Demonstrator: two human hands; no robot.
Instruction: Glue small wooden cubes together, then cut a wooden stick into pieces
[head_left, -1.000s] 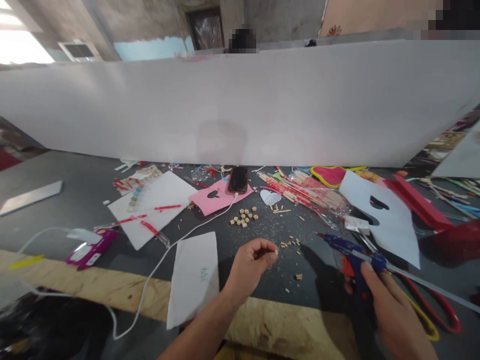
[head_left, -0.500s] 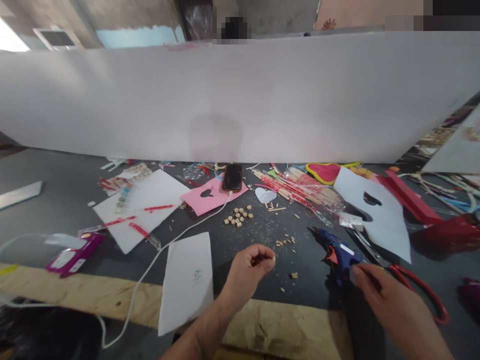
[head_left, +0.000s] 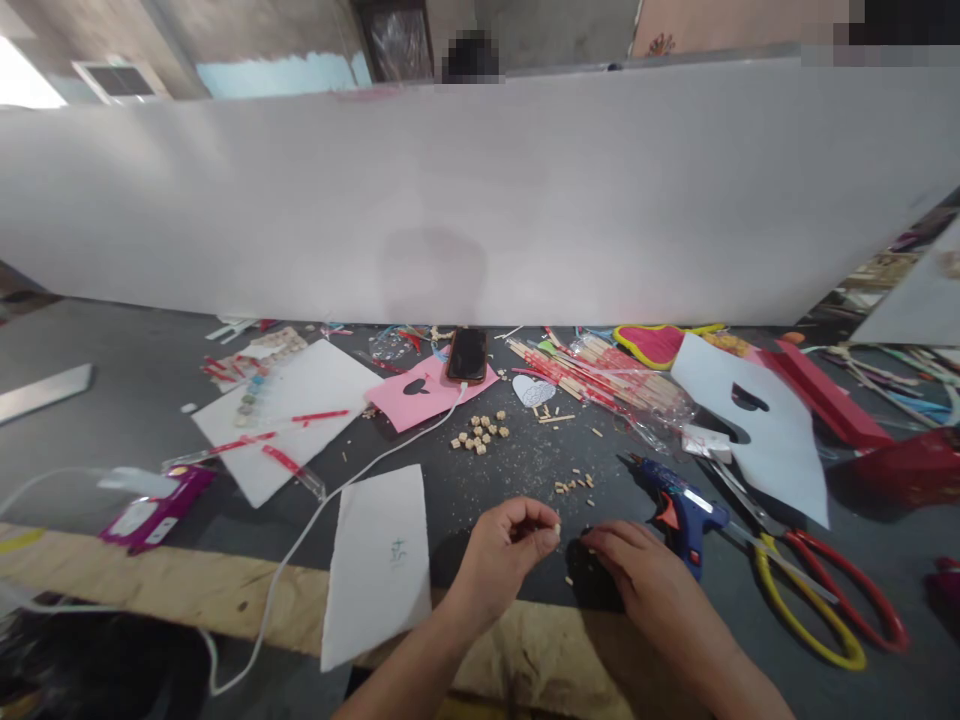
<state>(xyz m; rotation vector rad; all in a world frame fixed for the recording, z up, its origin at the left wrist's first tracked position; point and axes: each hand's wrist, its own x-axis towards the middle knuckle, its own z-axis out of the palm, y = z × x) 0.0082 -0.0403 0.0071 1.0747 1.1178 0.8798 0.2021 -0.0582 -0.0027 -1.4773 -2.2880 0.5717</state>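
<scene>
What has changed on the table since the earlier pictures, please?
The right hand has let go of the blue glue gun, which now lies on the table, and has moved left toward the left hand. The left hand still pinches a small pale piece; the phone and small cubes stayed put.

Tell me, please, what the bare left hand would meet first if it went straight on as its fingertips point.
Probably the bare right hand, across a strip of dark grey tabletop from the left hand, though depth is uncertain from one view.
</scene>
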